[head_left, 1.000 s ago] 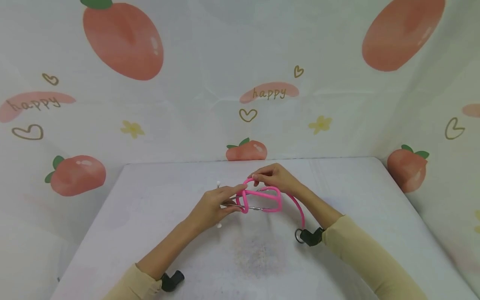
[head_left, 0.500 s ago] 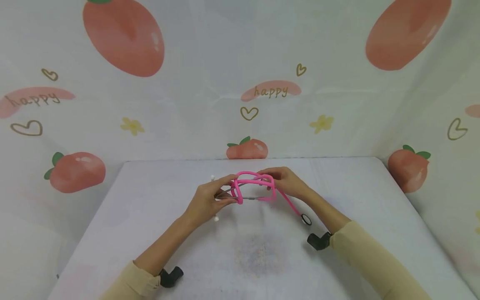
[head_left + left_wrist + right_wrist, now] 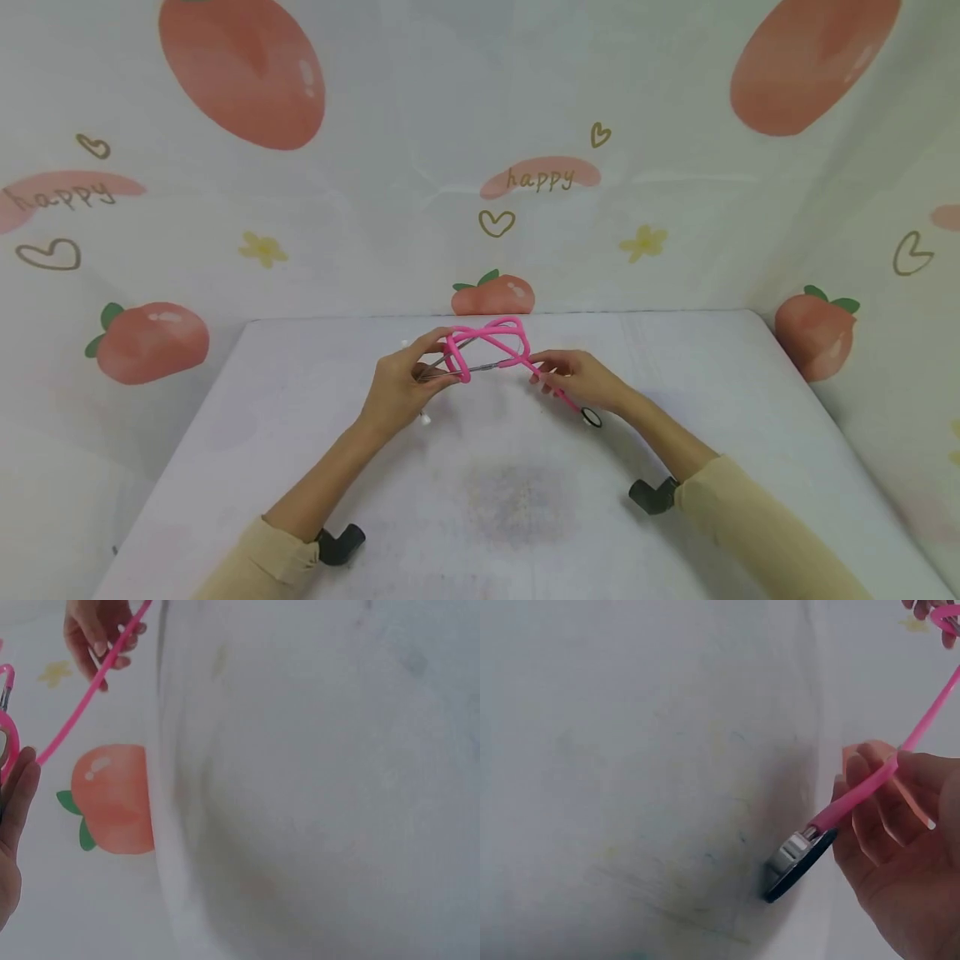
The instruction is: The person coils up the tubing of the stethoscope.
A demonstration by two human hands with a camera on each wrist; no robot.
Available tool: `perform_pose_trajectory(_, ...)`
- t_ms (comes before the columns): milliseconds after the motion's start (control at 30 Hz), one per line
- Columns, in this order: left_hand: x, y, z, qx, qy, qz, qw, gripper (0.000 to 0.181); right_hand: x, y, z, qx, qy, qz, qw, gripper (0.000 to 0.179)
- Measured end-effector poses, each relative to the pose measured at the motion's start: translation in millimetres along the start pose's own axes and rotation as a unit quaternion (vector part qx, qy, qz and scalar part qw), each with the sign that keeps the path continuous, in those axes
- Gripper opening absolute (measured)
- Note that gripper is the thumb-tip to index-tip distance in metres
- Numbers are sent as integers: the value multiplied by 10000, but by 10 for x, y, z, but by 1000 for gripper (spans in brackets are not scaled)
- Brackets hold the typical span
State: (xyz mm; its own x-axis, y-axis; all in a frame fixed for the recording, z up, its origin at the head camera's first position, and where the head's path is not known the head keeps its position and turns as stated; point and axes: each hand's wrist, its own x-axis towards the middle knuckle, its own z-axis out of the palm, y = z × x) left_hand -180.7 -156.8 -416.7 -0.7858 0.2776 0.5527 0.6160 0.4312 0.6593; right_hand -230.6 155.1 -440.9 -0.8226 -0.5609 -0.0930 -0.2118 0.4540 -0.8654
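A pink stethoscope [image 3: 512, 327] is held up over the table between both hands, its tubing looped around its metal ear tubes [image 3: 483, 367]. My left hand [image 3: 396, 382] grips the looped bundle between thumb and fingers at its left end. A white ear tip [image 3: 425, 418] pokes out below that hand. From the bundle, a straight length of tubing runs to my right hand [image 3: 583, 379], whose loosely curled fingers hold it. Beyond the fingers, the round chest piece [image 3: 799, 862], silver with a black rim, points down and away from the palm in the right wrist view.
A white-covered table [image 3: 517, 500] lies beneath both hands, with a faint stained patch near its middle. Behind it hangs a pale backdrop [image 3: 375, 167] printed with peaches, hearts and flowers. Black wrist mounts [image 3: 341, 545] jut out at both beige sleeves.
My left hand has lifted the bundle up and to the left. My right hand has left the loops and shifted down and right along the tubing toward the chest piece.
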Motion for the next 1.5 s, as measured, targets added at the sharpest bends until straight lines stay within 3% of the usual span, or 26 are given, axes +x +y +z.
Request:
perform_pose_trajectory(200,42,-72,-35,-86,224,-119,9996,71,-57,39,46,73,104,7,9999,36)
perform_pose_trajectory(467,26,-155,-73,188,536,-253,9981,69,-148,49,178,-129,7,-108,9999,36)
perform_pose_trajectory(667,39,-219,-61,439,620,-171,9970,68,-242,-18,238,-802,190,-737,9939,37)
perform_pose_trajectory(800,34,-249,-59,434,724,-253,9961,69,-282,-77,290,-1278,-51,-1106,9856,41)
perform_pose_trajectory(967,37,-260,-49,421,771,-310,9957,69,-329,-161,344,-1488,-433,-1038,9824,46)
perform_pose_trajectory(1133,54,-259,-43,635,759,-188,9949,69,-357,-223,375,-1561,-541,-1166,9793,46)
perform_pose_trajectory(1267,50,-258,-48,771,686,-302,9942,67,-377,-245,380,-2083,-321,-1486,9662,46)
perform_pose_trajectory(1500,10,-296,-29,1213,473,-564,9899,70,-416,-244,356,-2939,217,-2129,9315,43)
